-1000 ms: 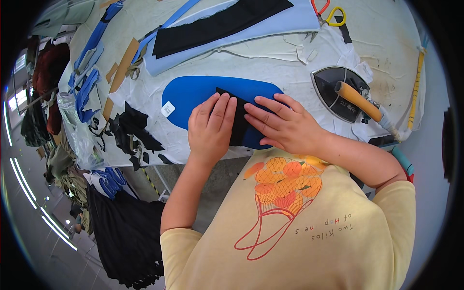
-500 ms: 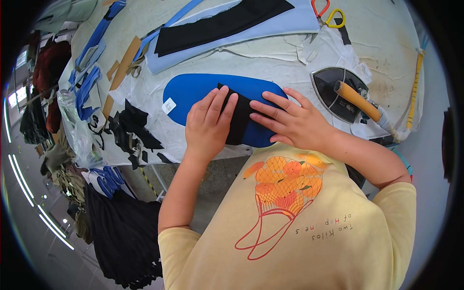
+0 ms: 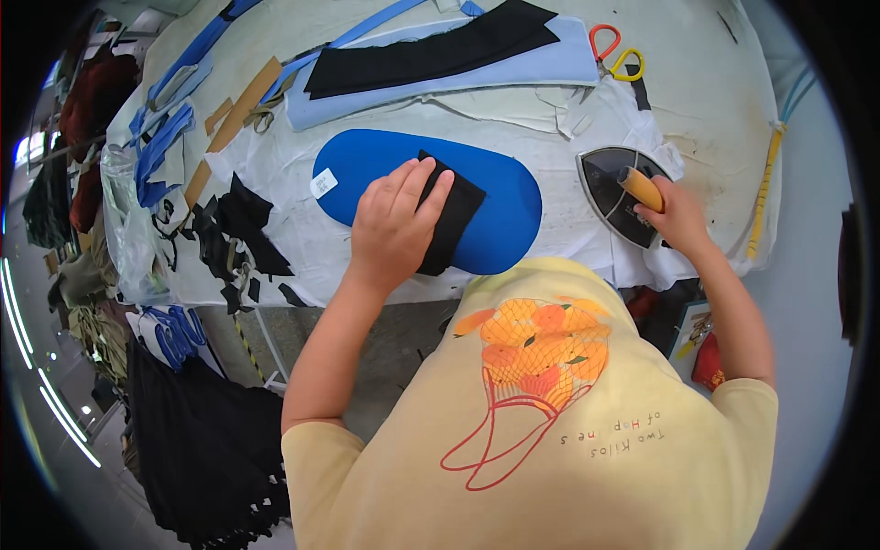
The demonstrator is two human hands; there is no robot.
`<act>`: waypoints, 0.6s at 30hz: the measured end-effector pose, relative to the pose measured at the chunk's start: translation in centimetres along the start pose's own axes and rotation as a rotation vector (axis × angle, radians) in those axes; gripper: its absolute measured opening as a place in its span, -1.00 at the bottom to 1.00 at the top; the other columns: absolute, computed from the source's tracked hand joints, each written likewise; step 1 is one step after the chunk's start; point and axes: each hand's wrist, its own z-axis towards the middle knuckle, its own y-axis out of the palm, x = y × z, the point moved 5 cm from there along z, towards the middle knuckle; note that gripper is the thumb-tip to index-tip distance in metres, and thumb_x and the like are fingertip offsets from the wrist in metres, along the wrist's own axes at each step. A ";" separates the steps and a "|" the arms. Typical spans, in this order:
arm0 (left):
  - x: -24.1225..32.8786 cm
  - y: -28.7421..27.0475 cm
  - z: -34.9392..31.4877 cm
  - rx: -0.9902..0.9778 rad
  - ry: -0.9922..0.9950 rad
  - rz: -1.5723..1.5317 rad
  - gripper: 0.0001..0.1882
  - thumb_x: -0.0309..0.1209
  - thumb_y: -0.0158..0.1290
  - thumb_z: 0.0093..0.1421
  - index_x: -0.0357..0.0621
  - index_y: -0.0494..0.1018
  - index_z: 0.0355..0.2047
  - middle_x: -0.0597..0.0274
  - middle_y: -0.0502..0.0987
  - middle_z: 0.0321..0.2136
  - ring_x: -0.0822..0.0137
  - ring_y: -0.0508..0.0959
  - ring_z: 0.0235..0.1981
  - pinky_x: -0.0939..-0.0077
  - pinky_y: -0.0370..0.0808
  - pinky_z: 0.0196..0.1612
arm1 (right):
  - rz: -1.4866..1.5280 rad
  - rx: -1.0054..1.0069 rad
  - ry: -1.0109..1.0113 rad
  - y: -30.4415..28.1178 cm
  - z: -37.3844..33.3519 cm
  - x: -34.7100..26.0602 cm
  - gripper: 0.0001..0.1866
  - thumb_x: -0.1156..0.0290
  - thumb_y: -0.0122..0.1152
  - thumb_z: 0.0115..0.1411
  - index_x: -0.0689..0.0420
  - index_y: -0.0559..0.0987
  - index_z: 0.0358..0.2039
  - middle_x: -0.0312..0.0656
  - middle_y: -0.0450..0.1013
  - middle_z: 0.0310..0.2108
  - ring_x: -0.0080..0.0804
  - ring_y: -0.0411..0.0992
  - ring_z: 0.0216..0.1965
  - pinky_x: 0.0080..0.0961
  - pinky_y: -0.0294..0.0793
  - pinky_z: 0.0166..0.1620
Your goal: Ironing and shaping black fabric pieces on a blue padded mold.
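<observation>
On the table [image 3: 710, 92]: black cloth [image 3: 458, 213] and iron [image 3: 612, 203]

The left grip [image 3: 392, 225] lies flat, fingers slightly apart, on the black cloth, which crosses the blue rounded pad [image 3: 509, 197] near its middle. To the right, the right grip [image 3: 680, 220] is clamped round the wooden handle [image 3: 642, 190] of the iron. Farther back, scissors [image 3: 607, 62] rest beside a light-blue panel [image 3: 550, 66].

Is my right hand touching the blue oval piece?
No, your right hand grips the tan cylindrical handle of the dark pointed iron.
</observation>
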 end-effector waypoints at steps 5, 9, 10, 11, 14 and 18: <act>-0.3 -0.2 -0.1 0.014 -0.056 -0.148 -0.56 -0.52 0.09 0.09 -0.08 0.51 0.03 0.17 0.50 0.00 0.14 0.46 0.09 0.22 0.41 0.08 | 0.076 0.183 -0.121 -1.7 0.0 -1.3 -0.67 0.29 0.43 0.03 0.14 0.49 -0.29 0.01 0.49 -0.44 0.09 0.46 -0.34 -0.19 0.42 -0.29; -1.4 -1.0 -0.8 0.045 -0.176 -0.358 -0.48 -0.50 0.15 0.07 -0.10 0.43 0.10 0.15 0.49 0.03 0.05 0.44 0.12 0.14 0.34 0.16 | -0.007 0.190 -0.303 -7.1 -2.9 -9.8 -0.60 0.27 0.44 0.06 0.08 0.46 -0.16 -0.02 0.51 -0.36 0.06 0.48 -0.27 -0.18 0.44 -0.24; -1.5 -1.0 -1.0 0.052 -0.175 -0.358 -0.48 -0.50 0.15 0.07 -0.10 0.43 0.10 0.15 0.49 0.03 0.05 0.44 0.12 0.14 0.34 0.16 | -0.074 0.178 -0.355 -7.9 -3.3 -11.9 -0.59 0.29 0.43 0.06 0.05 0.45 -0.13 -0.04 0.52 -0.33 0.06 0.48 -0.25 -0.17 0.45 -0.23; -1.7 -1.2 -1.3 0.077 -0.212 -0.363 -0.48 -0.50 0.15 0.07 -0.11 0.43 0.10 0.14 0.49 0.05 0.03 0.44 0.12 0.14 0.33 0.17 | -0.135 0.175 -0.471 -8.7 -3.8 -14.8 -0.57 0.36 0.42 0.04 0.00 0.44 -0.09 -0.10 0.49 -0.26 0.04 0.48 -0.23 -0.15 0.47 -0.22; -1.7 -1.7 -2.0 0.132 -0.293 -0.346 -0.49 -0.51 0.14 0.09 -0.13 0.42 0.11 0.11 0.48 0.07 0.01 0.43 0.13 0.13 0.32 0.20 | -0.215 0.089 -0.675 -8.7 -4.2 -21.3 -0.55 0.48 0.38 0.00 0.01 0.43 -0.09 -0.12 0.40 -0.19 -0.01 0.51 -0.22 -0.15 0.51 -0.22; -2.8 -2.3 -4.8 0.246 -0.466 -0.347 -0.50 -0.55 0.11 0.11 -0.18 0.40 0.11 0.06 0.47 0.08 -0.03 0.42 0.15 0.11 0.30 0.21 | -0.306 0.014 -0.715 -4.3 -1.5 -27.3 -0.69 0.47 0.29 0.08 0.05 0.46 -0.15 0.04 0.39 -0.22 0.05 0.53 -0.32 -0.13 0.53 -0.29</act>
